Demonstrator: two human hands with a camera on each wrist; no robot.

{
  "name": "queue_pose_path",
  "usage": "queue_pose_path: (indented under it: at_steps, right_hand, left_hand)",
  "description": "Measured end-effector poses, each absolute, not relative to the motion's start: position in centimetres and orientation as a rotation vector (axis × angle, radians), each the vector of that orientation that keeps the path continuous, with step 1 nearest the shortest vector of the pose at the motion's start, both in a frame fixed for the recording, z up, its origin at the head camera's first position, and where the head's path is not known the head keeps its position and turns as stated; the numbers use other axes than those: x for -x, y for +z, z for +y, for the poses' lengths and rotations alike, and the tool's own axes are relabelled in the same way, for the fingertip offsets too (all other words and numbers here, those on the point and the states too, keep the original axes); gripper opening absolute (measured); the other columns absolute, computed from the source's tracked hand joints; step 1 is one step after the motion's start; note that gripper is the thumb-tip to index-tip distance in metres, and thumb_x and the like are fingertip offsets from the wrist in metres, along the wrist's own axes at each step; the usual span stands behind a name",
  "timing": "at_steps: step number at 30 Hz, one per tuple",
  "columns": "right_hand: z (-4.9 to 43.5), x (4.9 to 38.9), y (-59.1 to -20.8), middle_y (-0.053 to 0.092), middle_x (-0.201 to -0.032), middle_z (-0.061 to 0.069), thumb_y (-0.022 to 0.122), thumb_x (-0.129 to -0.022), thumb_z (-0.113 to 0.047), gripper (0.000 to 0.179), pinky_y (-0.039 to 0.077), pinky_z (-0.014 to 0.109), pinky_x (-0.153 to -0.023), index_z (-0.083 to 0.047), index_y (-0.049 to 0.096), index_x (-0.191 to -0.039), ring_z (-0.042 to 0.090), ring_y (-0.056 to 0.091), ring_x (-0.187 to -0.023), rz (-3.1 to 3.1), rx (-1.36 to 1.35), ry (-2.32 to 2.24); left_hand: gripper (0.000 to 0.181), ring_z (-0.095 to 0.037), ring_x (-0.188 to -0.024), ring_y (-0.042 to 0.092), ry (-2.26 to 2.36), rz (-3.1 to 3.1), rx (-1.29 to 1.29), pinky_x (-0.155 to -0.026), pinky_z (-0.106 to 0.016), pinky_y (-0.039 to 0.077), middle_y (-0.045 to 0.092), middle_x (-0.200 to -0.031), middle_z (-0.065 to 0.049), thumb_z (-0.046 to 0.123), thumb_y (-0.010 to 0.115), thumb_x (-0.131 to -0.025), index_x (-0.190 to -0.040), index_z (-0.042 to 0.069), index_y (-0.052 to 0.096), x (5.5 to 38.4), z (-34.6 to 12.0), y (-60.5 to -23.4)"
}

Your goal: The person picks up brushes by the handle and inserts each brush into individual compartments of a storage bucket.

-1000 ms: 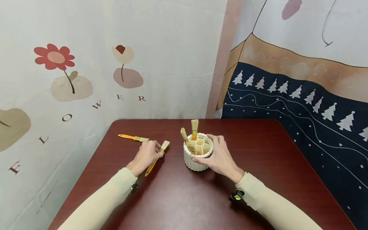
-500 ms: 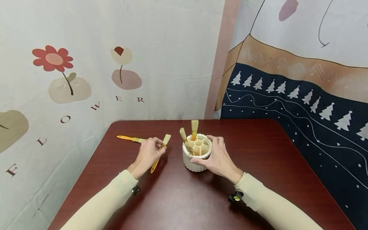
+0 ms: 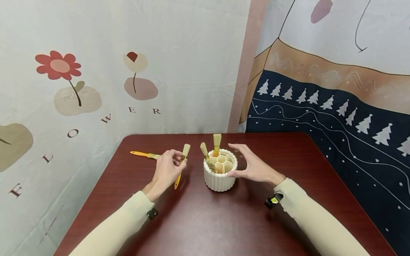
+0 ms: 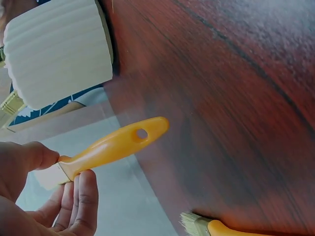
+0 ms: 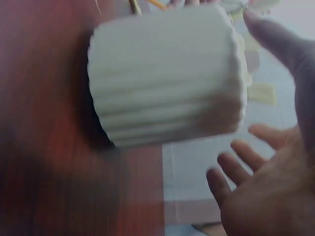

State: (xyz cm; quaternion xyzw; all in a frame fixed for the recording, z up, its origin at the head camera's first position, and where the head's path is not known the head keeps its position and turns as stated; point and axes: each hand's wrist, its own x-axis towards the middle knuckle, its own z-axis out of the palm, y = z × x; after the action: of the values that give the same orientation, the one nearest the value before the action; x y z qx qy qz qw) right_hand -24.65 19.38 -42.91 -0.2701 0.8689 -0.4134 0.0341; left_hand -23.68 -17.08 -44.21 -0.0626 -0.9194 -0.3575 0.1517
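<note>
My left hand [image 3: 167,168] pinches a paintbrush [image 4: 113,147] with an orange handle near its metal band, bristles up and handle slanting down. To its right stands a white fluted brush holder [image 3: 220,181] with a round, divided top. Several brushes with pale bristles [image 3: 217,139] stand in its compartments. My right hand [image 3: 256,166] is at the holder's right side, thumb and fingers spread wide. In the right wrist view a gap shows between the fingers and the holder [image 5: 167,78]; whether the thumb touches the rim is unclear.
Another orange-handled paintbrush [image 3: 141,153] lies on the dark red table [image 3: 198,224] at the far left, its bristle end partly behind my left hand. Printed cloth [image 3: 192,71] hangs behind the table, and a dark patterned cloth [image 3: 320,124] at the right.
My left hand has lifted the paintbrush off the table and turned it more upright. My right hand has let go of the holder, spreading and shifting right.
</note>
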Motion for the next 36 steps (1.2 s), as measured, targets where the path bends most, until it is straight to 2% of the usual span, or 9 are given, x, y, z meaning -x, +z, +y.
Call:
queue_pose_path:
  at_steps: [3,9,12,18,25,30,36]
  right_hand:
    - [19.8,25.8,-42.8,0.042,-0.184,0.008,0.098,-0.094,-0.046,0.106,0.046,0.07,-0.134,-0.03,0.039,-0.181,0.04,0.052,-0.165,2.586,0.858,-1.272]
    - [19.9,27.1,-42.7,0.04,-0.189,-0.002,0.096,-0.094,-0.047,0.106,0.03,0.081,-0.139,-0.028,0.04,-0.182,0.033,0.036,-0.176,2.481,0.899,-1.241]
    - [19.9,27.3,-42.9,0.041,-0.189,-0.002,0.095,-0.094,-0.045,0.104,0.03,0.082,-0.138,-0.027,0.041,-0.182,0.033,0.036,-0.176,2.442,0.918,-1.246]
    - [19.9,27.4,-43.5,0.045,-0.187,-0.001,0.096,-0.094,-0.041,0.102,0.038,0.079,-0.135,-0.025,0.044,-0.181,0.033,0.04,-0.174,2.422,0.919,-1.276]
    - [19.5,27.0,-43.5,0.045,-0.186,-0.003,0.098,-0.094,-0.046,0.103,0.033,0.078,-0.138,-0.028,0.045,-0.18,0.031,0.04,-0.174,2.479,0.879,-1.256]
    - [19.2,26.6,-43.6,0.048,-0.183,-0.001,0.1,-0.092,-0.048,0.103,0.038,0.075,-0.137,-0.03,0.047,-0.178,0.031,0.046,-0.17,2.553,0.846,-1.244]
    - [18.9,25.9,-43.8,0.053,-0.18,0.0,0.099,-0.091,-0.051,0.104,0.043,0.069,-0.136,-0.022,0.048,-0.177,0.031,0.052,-0.166,2.649,0.849,-1.223]
  left_hand:
    - [0.03,-0.026,-0.093,0.082,-1.052,-2.609,0.188,-0.092,-0.044,0.068,0.079,-0.11,-0.015,0.018,0.091,-0.099,-0.121,0.001,0.079,23.4,-16.9,-43.9]
    - [0.03,-0.025,-0.09,0.081,-1.1,-2.549,0.229,-0.084,-0.027,0.065,0.079,-0.109,-0.017,0.016,0.09,-0.099,-0.121,0.0,0.078,23.0,-16.7,-43.4]
    - [0.03,-0.025,-0.089,0.082,-1.125,-2.512,0.258,-0.08,-0.02,0.064,0.079,-0.109,-0.02,0.015,0.09,-0.099,-0.121,-0.002,0.077,22.8,-16.5,-43.2]
    - [0.031,-0.025,-0.086,0.081,-1.155,-2.439,0.276,-0.077,-0.02,0.066,0.078,-0.106,-0.017,0.012,0.089,-0.098,-0.121,-0.004,0.076,22.4,-16.3,-42.9]
    - [0.028,-0.025,-0.086,0.082,-1.196,-2.354,0.293,-0.075,-0.02,0.067,0.079,-0.105,-0.015,0.01,0.089,-0.098,-0.12,0.0,0.074,22.0,-16.0,-42.3]
    - [0.03,-0.024,-0.088,0.082,-1.246,-2.315,0.312,-0.075,-0.017,0.065,0.079,-0.108,-0.016,0.012,0.088,-0.1,-0.123,0.0,0.073,21.7,-15.7,-41.8]
    - [0.031,-0.023,-0.09,0.082,-1.306,-2.251,0.342,-0.078,-0.026,0.07,0.079,-0.108,-0.014,0.012,0.089,-0.1,-0.123,0.001,0.072,21.1,-15.1,-41.3]
